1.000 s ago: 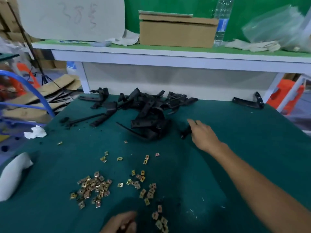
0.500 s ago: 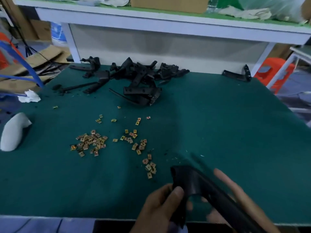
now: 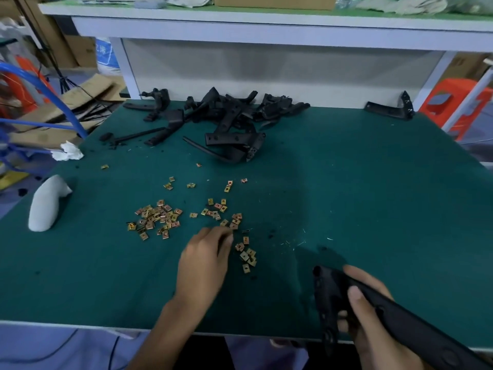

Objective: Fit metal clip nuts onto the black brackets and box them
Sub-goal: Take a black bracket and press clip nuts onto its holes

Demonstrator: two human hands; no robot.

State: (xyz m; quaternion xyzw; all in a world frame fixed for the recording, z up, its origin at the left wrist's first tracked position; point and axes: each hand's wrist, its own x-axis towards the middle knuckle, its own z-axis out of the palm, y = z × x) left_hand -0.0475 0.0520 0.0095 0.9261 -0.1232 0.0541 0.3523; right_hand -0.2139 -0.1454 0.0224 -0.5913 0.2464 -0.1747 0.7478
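Note:
My right hand (image 3: pixel 369 305) grips a long black bracket (image 3: pixel 329 292) at the table's near right edge, its bent end pointing left. My left hand (image 3: pixel 206 260) reaches over the green mat (image 3: pixel 373 196), its bent fingertips down among scattered brass-coloured clip nuts (image 3: pixel 246 256). Whether it pinches one is hidden. A denser heap of clip nuts (image 3: pixel 156 218) lies to its left. Several black brackets are piled (image 3: pixel 229 121) at the far edge, and a single bracket (image 3: pixel 389 106) lies at the far right. On the raised shelf behind stands a cardboard box (image 3: pixel 274 1), mostly cut off.
A white moulded object (image 3: pixel 45 204) lies near the left edge, with crumpled tissue (image 3: pixel 68 152) beyond it. A blue tube frame (image 3: pixel 53 94) and cardboard scraps stand left of the table, an orange stool (image 3: pixel 453 102) to the right. The white shelf overhangs the far edge.
My right hand picked a bracket from the pile and brought it to the near edge. My left hand let go of the bracket and moved forward onto the clip nuts.

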